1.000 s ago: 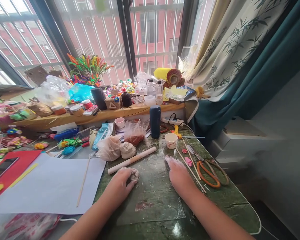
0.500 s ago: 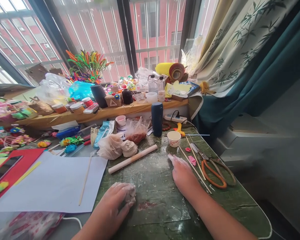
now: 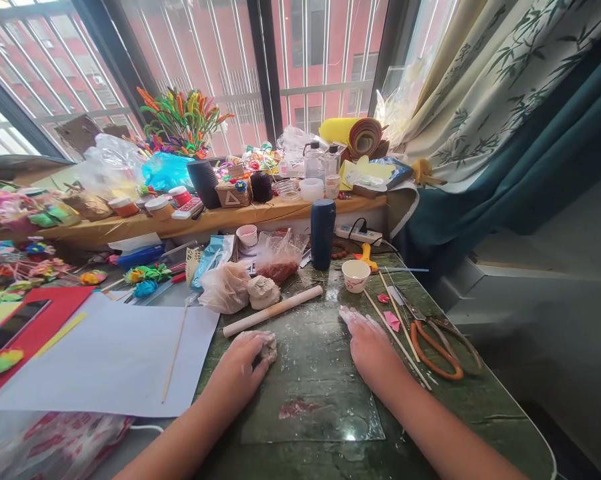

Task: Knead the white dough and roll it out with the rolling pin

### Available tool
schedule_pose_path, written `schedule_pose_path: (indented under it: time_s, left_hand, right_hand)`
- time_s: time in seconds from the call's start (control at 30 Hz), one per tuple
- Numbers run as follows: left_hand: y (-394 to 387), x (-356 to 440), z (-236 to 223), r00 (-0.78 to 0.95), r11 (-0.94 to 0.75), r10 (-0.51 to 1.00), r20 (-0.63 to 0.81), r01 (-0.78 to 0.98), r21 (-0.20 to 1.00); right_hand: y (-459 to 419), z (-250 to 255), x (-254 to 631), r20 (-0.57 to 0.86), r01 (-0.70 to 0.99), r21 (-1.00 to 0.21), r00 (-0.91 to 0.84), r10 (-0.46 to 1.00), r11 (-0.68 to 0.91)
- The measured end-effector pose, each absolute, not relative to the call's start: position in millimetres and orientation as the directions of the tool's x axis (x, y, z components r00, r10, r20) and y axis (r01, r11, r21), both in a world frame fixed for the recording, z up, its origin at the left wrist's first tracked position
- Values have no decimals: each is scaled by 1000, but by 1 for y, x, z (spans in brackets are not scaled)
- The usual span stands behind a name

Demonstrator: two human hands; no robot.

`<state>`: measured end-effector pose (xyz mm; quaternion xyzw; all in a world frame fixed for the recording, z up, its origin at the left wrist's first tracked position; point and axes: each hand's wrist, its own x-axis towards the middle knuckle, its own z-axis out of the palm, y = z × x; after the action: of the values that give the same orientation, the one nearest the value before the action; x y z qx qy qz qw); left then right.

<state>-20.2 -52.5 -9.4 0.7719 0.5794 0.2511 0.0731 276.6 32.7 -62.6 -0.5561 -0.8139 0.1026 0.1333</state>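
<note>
My left hand (image 3: pixel 245 360) is curled round a whitish lump of clay (image 3: pixel 269 348), just in front of a pale rolling pin (image 3: pixel 275 311). White residue coats its fingers. My right hand (image 3: pixel 363 330) lies with fingers stretched out at the right side of a clear sheet (image 3: pixel 315 373), near a paper cup (image 3: pixel 355 275); I see nothing in it. Its fingers are whitened too. Behind the pin sit another lump of clay (image 3: pixel 263 292) and a plastic bag (image 3: pixel 225 287). A reddish smear (image 3: pixel 297 408) marks the clear sheet.
Thin sticks (image 3: pixel 397 340) and orange-handled scissors (image 3: pixel 437 350) lie to the right. A dark blue bottle (image 3: pixel 323 233) and a yellow glue gun (image 3: pixel 366 258) stand farther back. White paper (image 3: pixel 115 360) covers the left side. Jars and craft items crowd the windowsill (image 3: pixel 260 212).
My left hand has moved forward with the clay, closer to the rolling pin. My right hand has stayed almost in place. The view has shifted slightly.
</note>
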Motion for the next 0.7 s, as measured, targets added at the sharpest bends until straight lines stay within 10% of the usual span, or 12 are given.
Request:
schedule_pose_path:
  time_s: [0.7]
  left_hand:
    - [-7, 2, -7, 284, -371, 921, 268, 849, 377]
  right_hand:
    - [35, -69, 279, 135, 848, -406, -313, 940, 341]
